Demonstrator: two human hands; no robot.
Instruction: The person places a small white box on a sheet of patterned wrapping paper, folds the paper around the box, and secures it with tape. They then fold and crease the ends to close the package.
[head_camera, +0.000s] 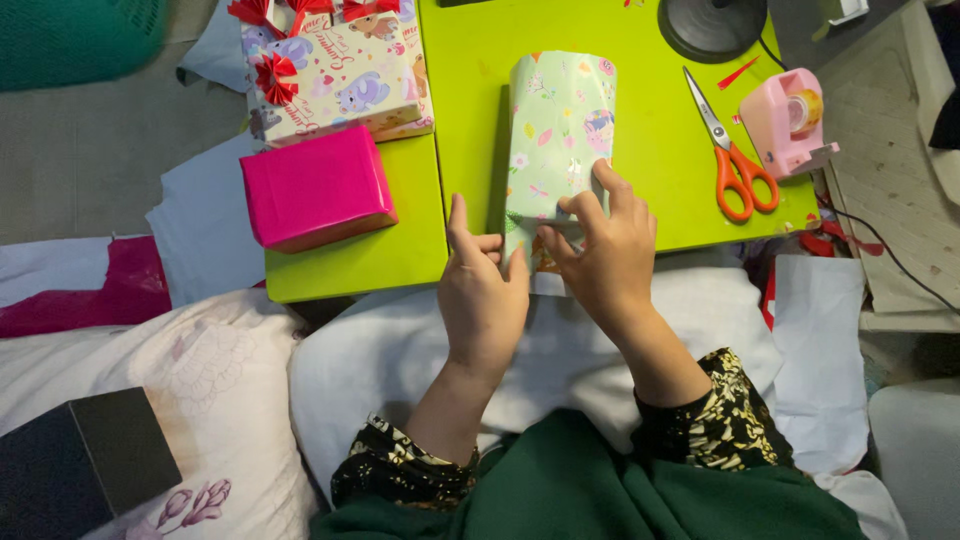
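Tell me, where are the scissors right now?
The scissors lie on the green table, toward its right side in the head view, between the floral-wrapped box and the pink tape dispenser.

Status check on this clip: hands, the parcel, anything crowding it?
Left hand and right hand both pressing the near end of the floral-wrapped parcel. Parcel lies on green table. Scissors to the right, apart.
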